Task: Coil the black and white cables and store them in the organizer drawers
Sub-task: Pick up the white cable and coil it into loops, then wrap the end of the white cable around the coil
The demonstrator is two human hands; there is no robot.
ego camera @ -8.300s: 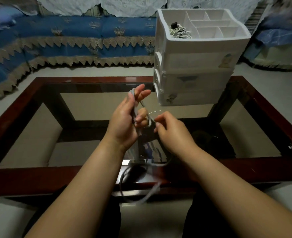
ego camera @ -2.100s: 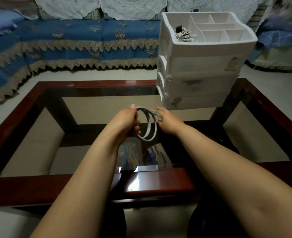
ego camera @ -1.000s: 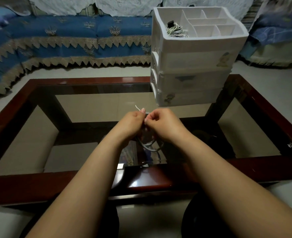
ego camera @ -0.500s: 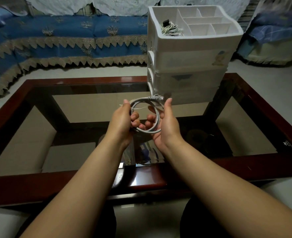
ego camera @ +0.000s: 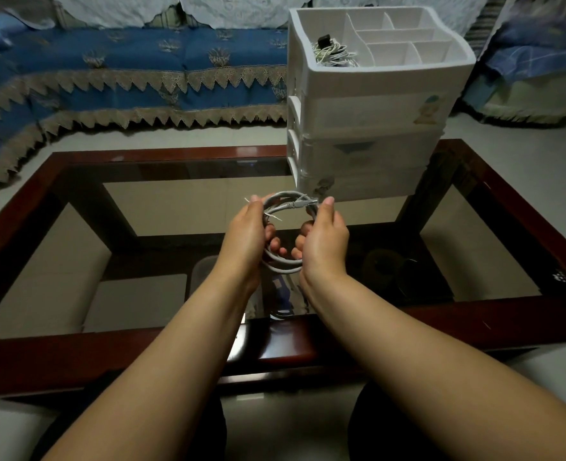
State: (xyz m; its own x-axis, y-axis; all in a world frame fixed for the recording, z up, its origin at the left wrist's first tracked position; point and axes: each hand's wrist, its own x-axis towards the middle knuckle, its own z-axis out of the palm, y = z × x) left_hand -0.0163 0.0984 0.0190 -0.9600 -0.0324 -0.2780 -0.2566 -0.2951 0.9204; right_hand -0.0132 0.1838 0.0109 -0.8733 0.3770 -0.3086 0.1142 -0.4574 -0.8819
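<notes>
Holding white cable coil between both hands.

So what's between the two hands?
Head view: a coiled white cable spans the gap, left hand and right hand each gripping a side.

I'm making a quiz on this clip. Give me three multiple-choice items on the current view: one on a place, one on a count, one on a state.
1. Where is the stored cable bundle?
A. organizer's top tray, left compartment
B. on the glass table
C. on the sofa

2. How many drawers does the organizer show below its top tray?
A. one
B. three
C. five

3. The grey cable is
A. lying straight
B. knotted round a table leg
C. coiled in a loop

Key: 1 A, the bundle lies in the left compartment; 2 B, three stacked fronts; 3 C, the left hand and right hand grip its loop.
</notes>
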